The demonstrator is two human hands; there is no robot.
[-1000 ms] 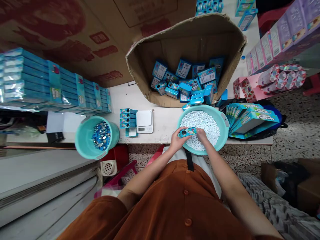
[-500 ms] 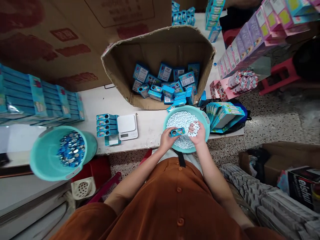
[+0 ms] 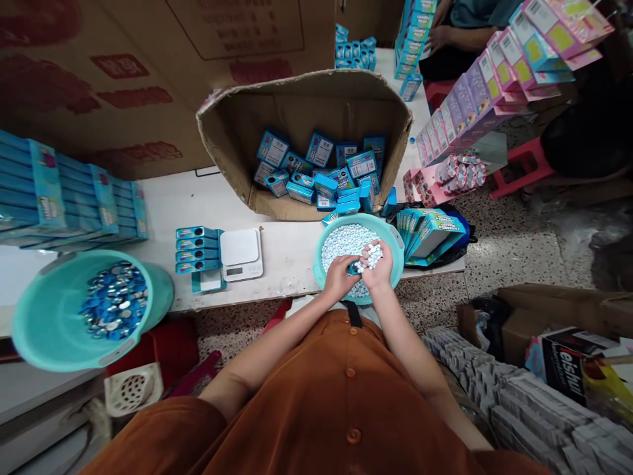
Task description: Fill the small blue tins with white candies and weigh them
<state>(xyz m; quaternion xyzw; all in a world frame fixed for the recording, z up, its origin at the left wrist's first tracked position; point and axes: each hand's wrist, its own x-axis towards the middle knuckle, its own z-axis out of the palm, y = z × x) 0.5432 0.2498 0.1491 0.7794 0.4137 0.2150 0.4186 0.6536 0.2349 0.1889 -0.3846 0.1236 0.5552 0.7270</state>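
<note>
Left hand (image 3: 341, 277): fingers closed around a small blue carton (image 3: 353, 268), held over the basin close against the right palm; only a small part of it uncovered, printing unreadable. Right hand (image 3: 380, 267): palm up, fingers curled into a cup around white pellets (image 3: 374, 253); exact count impossible to make out. Teal basin (image 3: 399, 260): round, smooth plastic, at the front edge of the white table (image 3: 291, 264); matt, rounded pellet bed inside, partly hidden by both hands. Cardboard box (image 3: 291, 105): brown, corrugated, rough-edged; blue printed boxes (image 3: 320, 150) jumbled inside, lower ones buried. Teal bucket (image 3: 47, 336): shiny blue-and-silver pieces (image 3: 117, 300) inside, too small to identify. White scale (image 3: 241, 251): flat, rounded corners, display illegible. Small blue packs (image 3: 198, 251): stacked beside the scale, round dark spots on the ends. Film-wrapped blue bundle (image 3: 74, 191): glossy, cut off at left. Co-worker's hand (image 3: 439, 38): dim, partly behind stacked cartons (image 3: 414, 39), fingers indistinct.
</note>
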